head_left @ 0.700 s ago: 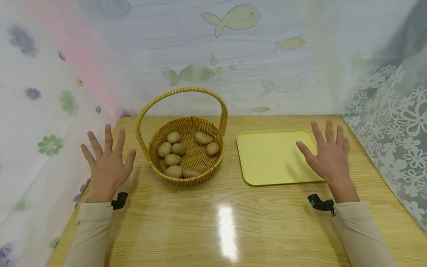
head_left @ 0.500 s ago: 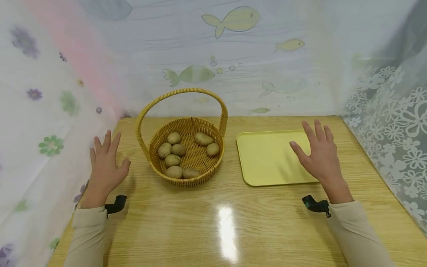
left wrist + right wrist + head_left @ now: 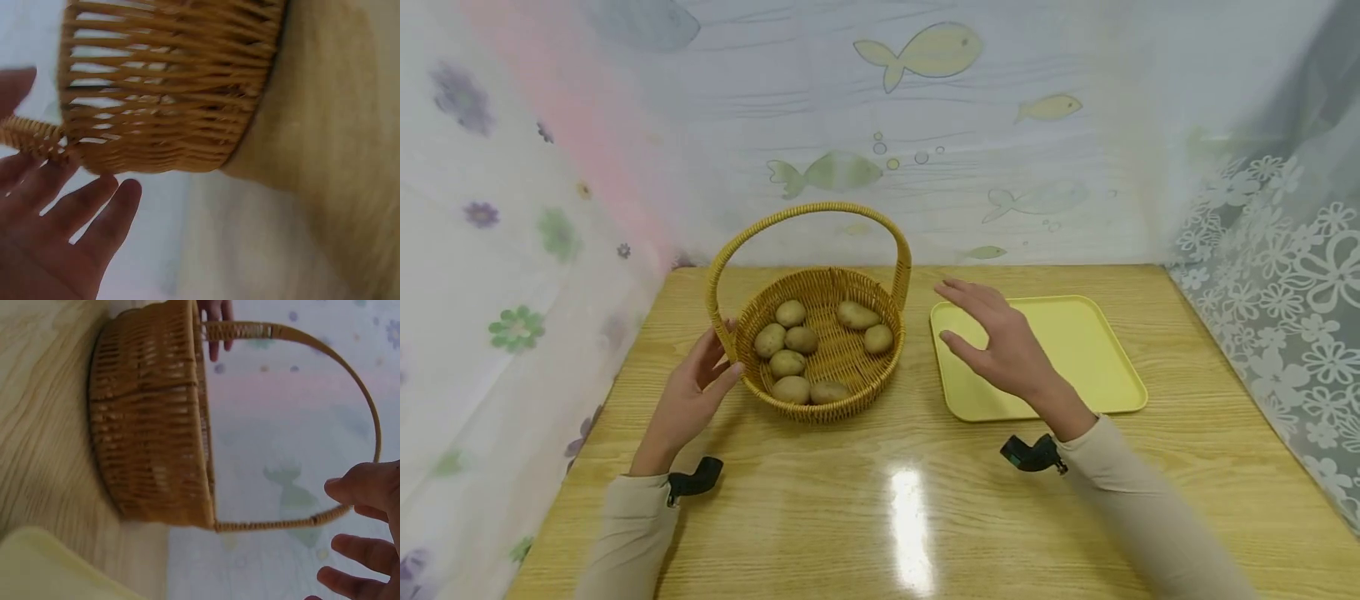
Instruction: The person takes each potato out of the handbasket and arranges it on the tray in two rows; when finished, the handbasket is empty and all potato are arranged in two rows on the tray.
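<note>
One wicker basket (image 3: 842,354) stands on one wooden table (image 3: 805,517), left of one yellow tray (image 3: 1086,342); eight potatoes (image 3: 787,363) show inside. The left hand (image 3: 688,398) has its thumb and fingers parted around one foot of the single handle (image 3: 805,208); contact is unclear. The right hand (image 3: 1011,350) hovers above the tray's left part, thumb wide of the fingers.

Wooden table (image 3: 820,517) with 1 wicker basket (image 3: 842,354), 1 tray (image 3: 1086,354)

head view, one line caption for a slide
Left hand at the handle of a wicker basket of potatoes, right hand raised near a yellow tray.
</note>
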Demonstrator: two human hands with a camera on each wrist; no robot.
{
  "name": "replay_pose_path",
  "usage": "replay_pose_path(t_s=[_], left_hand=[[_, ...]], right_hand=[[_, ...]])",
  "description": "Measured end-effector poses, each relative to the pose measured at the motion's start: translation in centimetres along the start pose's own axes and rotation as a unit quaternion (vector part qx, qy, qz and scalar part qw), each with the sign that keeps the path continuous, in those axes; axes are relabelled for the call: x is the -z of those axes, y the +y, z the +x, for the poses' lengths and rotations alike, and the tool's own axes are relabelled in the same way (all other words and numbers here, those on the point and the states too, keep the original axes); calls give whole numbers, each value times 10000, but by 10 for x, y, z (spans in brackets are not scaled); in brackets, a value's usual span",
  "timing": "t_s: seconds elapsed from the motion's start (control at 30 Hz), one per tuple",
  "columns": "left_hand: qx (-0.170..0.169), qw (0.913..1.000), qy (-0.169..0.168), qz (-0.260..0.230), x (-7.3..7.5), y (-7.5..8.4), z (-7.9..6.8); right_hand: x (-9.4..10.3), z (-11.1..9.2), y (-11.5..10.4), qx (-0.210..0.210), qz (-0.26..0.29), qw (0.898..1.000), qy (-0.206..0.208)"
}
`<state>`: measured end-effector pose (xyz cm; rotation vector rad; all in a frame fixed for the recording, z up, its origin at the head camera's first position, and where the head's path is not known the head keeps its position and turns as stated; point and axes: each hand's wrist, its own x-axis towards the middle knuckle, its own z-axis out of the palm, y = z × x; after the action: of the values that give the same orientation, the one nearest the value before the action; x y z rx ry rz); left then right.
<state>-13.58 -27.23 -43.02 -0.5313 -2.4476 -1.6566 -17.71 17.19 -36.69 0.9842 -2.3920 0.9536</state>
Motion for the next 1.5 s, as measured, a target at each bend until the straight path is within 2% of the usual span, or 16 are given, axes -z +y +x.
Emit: replay_pose_path(t_s=[0.17, 0.4, 0.67, 0.9, 1.23, 1.5], left_hand=[[-25, 9991, 428, -76, -11, -7, -1], [-41, 9964, 741, -409, -17, -10, -1], [-63, 9948, 886, -500, -23, -8, 2], [17, 9934, 1055, -448, -25, -8, 1], [65, 9925, 1179, -315, -25, -12, -3], [72, 9926, 1175, -292, -26, -10, -3]], right_hand=[[-29, 28, -12, 259, 587, 9966, -509], [-63, 59, -14, 10, 1007, 9867, -1273], [-79, 87, -17, -326, 916, 9792, -1779], [-92, 108, -18, -720, 1386, 9600, -2323], [-123, 130, -17, -848, 1682, 9433, -2732], [-142, 132, -12, -1158, 1706, 9363, -2843]])
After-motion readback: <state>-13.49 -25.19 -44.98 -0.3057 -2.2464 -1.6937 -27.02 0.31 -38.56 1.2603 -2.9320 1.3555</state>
